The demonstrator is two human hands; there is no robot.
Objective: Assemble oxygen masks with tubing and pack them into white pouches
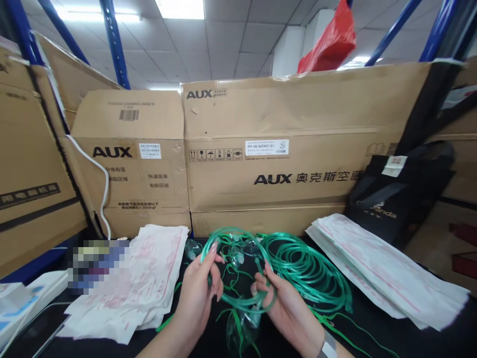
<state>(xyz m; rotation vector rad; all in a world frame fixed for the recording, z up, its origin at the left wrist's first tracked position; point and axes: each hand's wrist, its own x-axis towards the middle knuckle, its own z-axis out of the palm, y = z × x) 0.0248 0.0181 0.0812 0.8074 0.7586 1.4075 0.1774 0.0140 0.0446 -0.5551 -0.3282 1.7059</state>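
A loop of clear green tubing (238,302) is held up between my two hands. My left hand (203,276) pinches the loop's left side between thumb and fingers. On the right side, my right hand (276,296) has its fingers curled round the same tubing. Below the loop lies a clear plastic mask (242,328) with green straps. Another clear mask piece (237,257) shows behind the loop, among green straps. To the right of my hands, a larger pile of coiled green tubing (311,271) rests on the black surface.
White printed bags (149,278) are stacked at left, and more white bags (380,268) lie at right. Cardboard boxes (223,189) wall off the back. A black bag (395,199) hangs at right. A phone (40,328) and a white power strip (44,293) sit front left.
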